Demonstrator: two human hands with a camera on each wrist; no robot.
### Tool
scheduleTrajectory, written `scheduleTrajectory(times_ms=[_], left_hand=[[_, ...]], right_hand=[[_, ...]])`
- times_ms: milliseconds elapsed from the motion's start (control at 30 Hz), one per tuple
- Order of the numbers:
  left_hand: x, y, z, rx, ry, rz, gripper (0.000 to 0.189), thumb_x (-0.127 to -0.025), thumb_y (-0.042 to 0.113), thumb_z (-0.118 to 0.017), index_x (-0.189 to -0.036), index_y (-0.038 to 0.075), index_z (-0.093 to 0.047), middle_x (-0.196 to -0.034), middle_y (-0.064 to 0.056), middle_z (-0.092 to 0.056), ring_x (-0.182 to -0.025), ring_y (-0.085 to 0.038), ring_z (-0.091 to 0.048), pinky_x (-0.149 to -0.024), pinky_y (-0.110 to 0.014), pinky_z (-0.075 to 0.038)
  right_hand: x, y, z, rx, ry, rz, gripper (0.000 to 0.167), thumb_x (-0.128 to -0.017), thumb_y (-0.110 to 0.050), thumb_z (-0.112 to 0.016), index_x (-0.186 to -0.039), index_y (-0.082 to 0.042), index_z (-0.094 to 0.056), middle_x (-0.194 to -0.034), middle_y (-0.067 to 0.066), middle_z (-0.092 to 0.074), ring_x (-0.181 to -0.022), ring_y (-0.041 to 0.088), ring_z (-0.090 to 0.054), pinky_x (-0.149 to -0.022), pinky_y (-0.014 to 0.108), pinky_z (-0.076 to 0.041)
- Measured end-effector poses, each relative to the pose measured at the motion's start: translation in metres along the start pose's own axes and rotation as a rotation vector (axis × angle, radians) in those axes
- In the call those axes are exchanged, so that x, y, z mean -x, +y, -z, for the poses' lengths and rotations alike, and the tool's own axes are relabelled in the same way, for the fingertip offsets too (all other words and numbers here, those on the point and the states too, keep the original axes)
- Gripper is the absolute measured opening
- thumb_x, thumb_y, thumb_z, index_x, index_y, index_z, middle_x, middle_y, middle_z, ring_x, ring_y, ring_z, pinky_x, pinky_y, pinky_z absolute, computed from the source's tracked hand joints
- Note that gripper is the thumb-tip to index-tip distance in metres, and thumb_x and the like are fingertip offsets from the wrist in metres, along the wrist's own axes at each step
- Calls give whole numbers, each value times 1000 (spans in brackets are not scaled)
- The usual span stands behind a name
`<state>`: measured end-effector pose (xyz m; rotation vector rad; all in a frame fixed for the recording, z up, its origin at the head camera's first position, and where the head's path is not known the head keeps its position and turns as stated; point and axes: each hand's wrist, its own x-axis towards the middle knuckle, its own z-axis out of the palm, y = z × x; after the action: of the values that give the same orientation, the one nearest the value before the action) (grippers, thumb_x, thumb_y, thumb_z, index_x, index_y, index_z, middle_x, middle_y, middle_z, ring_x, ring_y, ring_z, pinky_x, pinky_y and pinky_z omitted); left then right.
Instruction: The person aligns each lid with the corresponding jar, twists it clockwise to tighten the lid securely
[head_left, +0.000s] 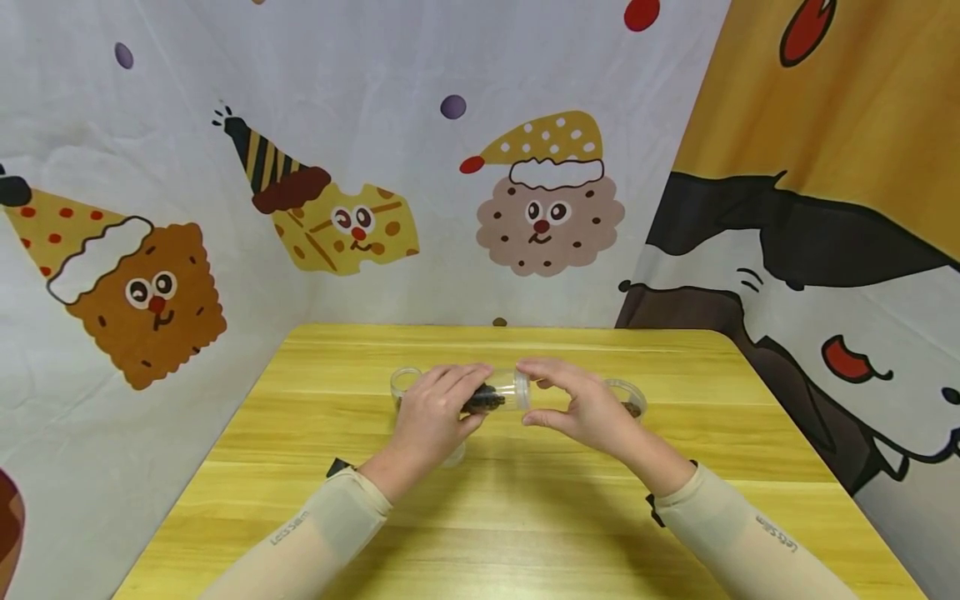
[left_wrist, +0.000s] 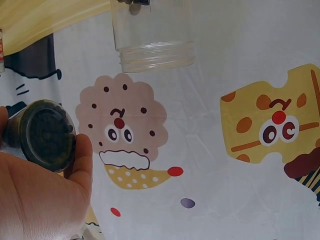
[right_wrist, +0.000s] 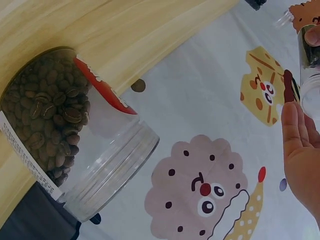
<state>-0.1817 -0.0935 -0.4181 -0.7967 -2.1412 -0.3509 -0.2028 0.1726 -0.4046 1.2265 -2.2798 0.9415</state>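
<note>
My left hand (head_left: 435, 408) grips a small clear jar (head_left: 495, 395) around its body, holding it on its side above the table. Dark pieces lie inside it, toward the left hand. In the left wrist view the fingers curl around the jar's round base (left_wrist: 49, 135). Facing the jar's other end, my right hand (head_left: 585, 404) has its thumb and fingers spread apart, fingertips right at the rim. In the right wrist view the fingers of that hand (right_wrist: 302, 150) are extended beside the jar's end (right_wrist: 311, 95).
A larger clear jar (right_wrist: 45, 105) of coffee beans stands behind the right hand. Another clear jar (left_wrist: 155, 40) with a threaded mouth stands behind the left hand. A clear round lid (head_left: 453, 455) lies on the wooden table (head_left: 495, 533) near the left wrist. A printed cloth (head_left: 450, 50) hangs behind.
</note>
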Motion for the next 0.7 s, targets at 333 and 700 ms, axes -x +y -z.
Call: scheduleTrajectory(times_ms=[333,700], left_hand=[[0,1,2,1,-7,0,67,-71,26,-102,-131,15,-74,-123,0,-80,-104,-23,-77,-96,-36,-66],[1,1,0,4,-20,-9,66,-73,28,-101,-132,15,-74,-124,1,-80,-104,-22,-76,-94,-35,-65]], right_hand=[[-1,0,0,43,19,36,72,-77,-10,-95,-143,-12,-66,-138,11,-73,-104,21,-77,-85,31,-67],[0,-7,5,-17,-37,-80,63,-83,-15,-92,-141,-10,-68,-135,10,-75,-103,26,-75,-61,19,-58]])
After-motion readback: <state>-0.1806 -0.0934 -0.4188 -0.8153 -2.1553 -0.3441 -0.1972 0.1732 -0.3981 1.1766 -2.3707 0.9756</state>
